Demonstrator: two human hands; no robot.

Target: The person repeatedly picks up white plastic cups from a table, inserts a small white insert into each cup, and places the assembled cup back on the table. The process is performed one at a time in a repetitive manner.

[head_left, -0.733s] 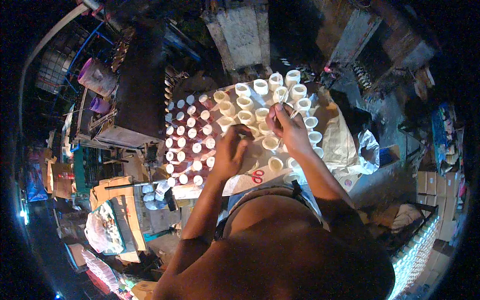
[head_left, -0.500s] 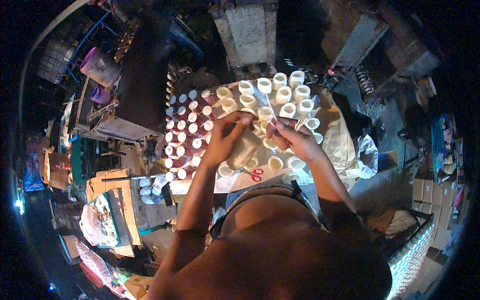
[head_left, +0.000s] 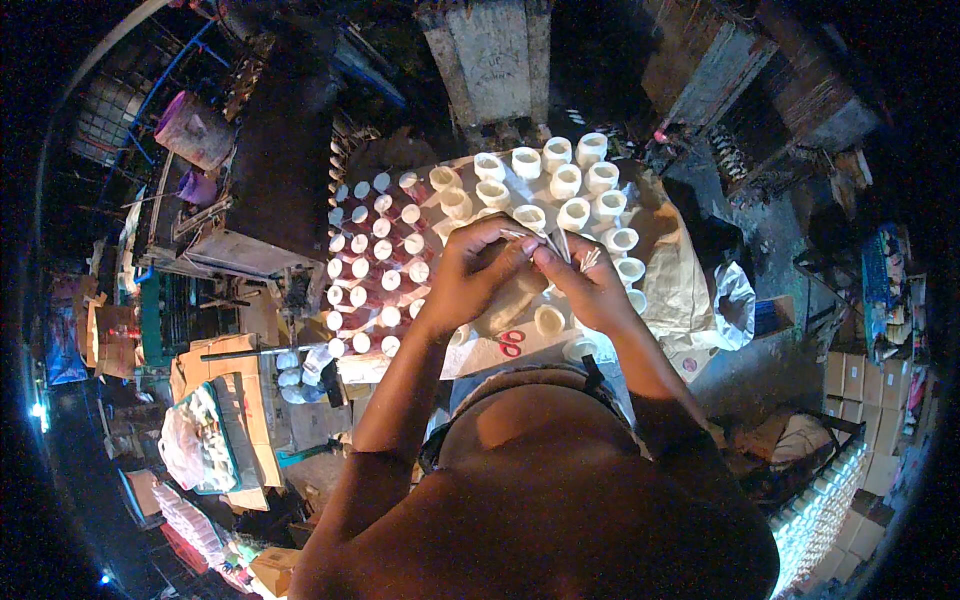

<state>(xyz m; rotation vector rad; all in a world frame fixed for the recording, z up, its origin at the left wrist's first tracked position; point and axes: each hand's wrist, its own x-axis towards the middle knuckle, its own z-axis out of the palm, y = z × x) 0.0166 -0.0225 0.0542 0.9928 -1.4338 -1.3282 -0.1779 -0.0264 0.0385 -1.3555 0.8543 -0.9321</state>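
Observation:
My left hand [head_left: 482,275] and my right hand [head_left: 592,290] meet over the table, fingertips pinched close together. Between the left fingers lies a thin white strand [head_left: 514,233], like a wick. My right hand grips a small bundle of similar white strands [head_left: 590,258], their ends fanning out by its knuckles. Pale, open-topped cups [head_left: 574,213] stand in rows around and beyond my hands. Below the left hand is a blurred tan shape [head_left: 508,308], partly covered. Red-handled scissors [head_left: 511,343] lie near the table's front edge.
Rows of reddish cylinders with white round tops [head_left: 384,250] fill the table's left side. Brown paper [head_left: 672,275] covers its right side, with a crumpled white bag [head_left: 735,312] beyond. At the lower left is a tray of white pieces [head_left: 205,440]; cardboard boxes [head_left: 868,390] stand far right.
My hands have come together; the left moved right, and its fingertips now meet the right's. A long white strand that stood up from the right hand no longer rises there.

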